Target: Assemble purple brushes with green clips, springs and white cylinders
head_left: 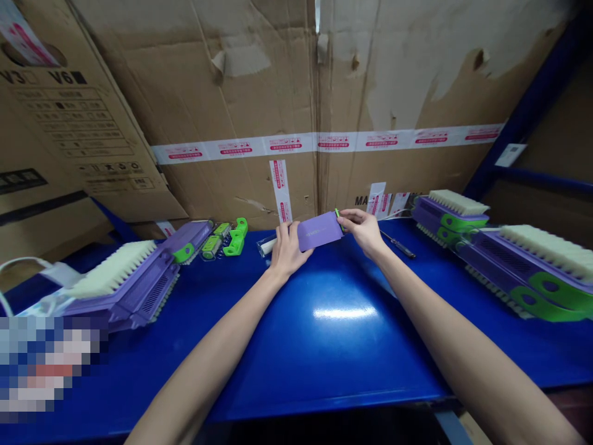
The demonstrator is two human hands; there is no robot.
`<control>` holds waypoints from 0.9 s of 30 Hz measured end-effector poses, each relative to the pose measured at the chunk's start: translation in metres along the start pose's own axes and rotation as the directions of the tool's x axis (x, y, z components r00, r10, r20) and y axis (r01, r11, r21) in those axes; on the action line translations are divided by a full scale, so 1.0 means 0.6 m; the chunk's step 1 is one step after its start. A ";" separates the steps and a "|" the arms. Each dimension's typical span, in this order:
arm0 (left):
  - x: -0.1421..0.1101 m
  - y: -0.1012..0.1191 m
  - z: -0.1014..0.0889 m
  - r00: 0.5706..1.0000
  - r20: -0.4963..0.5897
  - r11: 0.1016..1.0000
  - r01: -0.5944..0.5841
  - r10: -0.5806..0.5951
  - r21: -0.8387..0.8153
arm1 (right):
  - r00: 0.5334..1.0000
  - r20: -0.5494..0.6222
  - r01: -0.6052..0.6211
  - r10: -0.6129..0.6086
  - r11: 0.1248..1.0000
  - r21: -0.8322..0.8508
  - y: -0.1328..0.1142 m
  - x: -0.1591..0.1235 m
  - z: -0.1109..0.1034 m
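Gripping a purple piece at its left end, the left hand has its fingers closed around it, while the right hand pinches the green tip at the other end between thumb and fingers. The piece sits between both hands at the far middle of the blue surface; whether it touches down, I cannot tell. Just left lies a clear-and-white item, partly hidden. Farther left are bright green parts and purple blocks with pale bristles. A slim tool lies right of the right hand, and purple-and-green stacks stand beyond it.
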State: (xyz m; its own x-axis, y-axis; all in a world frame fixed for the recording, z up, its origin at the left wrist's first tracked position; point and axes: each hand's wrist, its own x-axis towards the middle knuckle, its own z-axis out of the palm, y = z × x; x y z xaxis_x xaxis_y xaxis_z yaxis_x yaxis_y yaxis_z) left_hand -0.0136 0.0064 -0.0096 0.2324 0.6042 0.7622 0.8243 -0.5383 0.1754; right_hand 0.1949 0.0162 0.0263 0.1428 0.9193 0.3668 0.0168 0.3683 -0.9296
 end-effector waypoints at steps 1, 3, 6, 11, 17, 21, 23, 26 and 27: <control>0.000 0.000 0.001 1.000 -0.002 1.000 0.003 -0.003 -0.005 | 1.000 -0.011 0.006 -0.006 1.000 -0.003 0.000 0.000 0.001; 0.000 -0.001 0.001 1.000 -0.004 1.000 0.013 -0.014 -0.015 | 0.999 -0.034 0.008 -0.008 1.000 -0.003 -0.001 0.000 0.002; 0.000 -0.001 0.001 0.999 -0.007 0.999 0.044 -0.044 -0.020 | 0.997 -0.079 0.009 -0.009 1.000 -0.002 -0.001 0.001 0.002; -0.001 0.001 -0.001 0.999 0.009 0.999 0.037 -0.037 -0.006 | 0.999 -0.052 0.003 -0.002 1.000 0.006 0.004 0.001 0.006; -0.002 -0.001 0.001 0.998 0.018 0.998 0.053 -0.053 -0.015 | 0.998 -0.061 -0.012 0.012 1.000 -0.001 0.006 0.001 0.004; -0.001 -0.001 0.001 0.999 0.015 0.999 0.045 -0.045 -0.018 | 0.998 -0.055 -0.009 0.009 1.000 -0.003 0.004 0.002 0.001; -0.001 -0.001 0.001 0.999 -0.002 0.999 0.050 -0.050 -0.020 | 0.997 -0.074 -0.004 0.004 1.000 0.004 0.003 0.001 0.001; -0.001 -0.001 0.001 0.999 -0.013 0.998 0.053 -0.053 -0.021 | 0.998 -0.061 0.005 -0.005 1.000 0.006 0.003 0.000 0.004; -0.001 -0.002 0.001 0.999 -0.012 0.999 0.050 -0.050 -0.021 | 0.999 -0.046 0.004 -0.004 1.000 0.004 0.004 -0.001 0.006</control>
State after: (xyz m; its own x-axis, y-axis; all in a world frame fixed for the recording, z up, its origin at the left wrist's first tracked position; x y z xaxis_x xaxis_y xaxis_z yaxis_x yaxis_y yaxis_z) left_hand -0.0141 0.0071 -0.0105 0.1841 0.6234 0.7600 0.8237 -0.5197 0.2268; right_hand 0.1916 0.0173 0.0239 0.1884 0.9103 0.3686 0.0135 0.3728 -0.9278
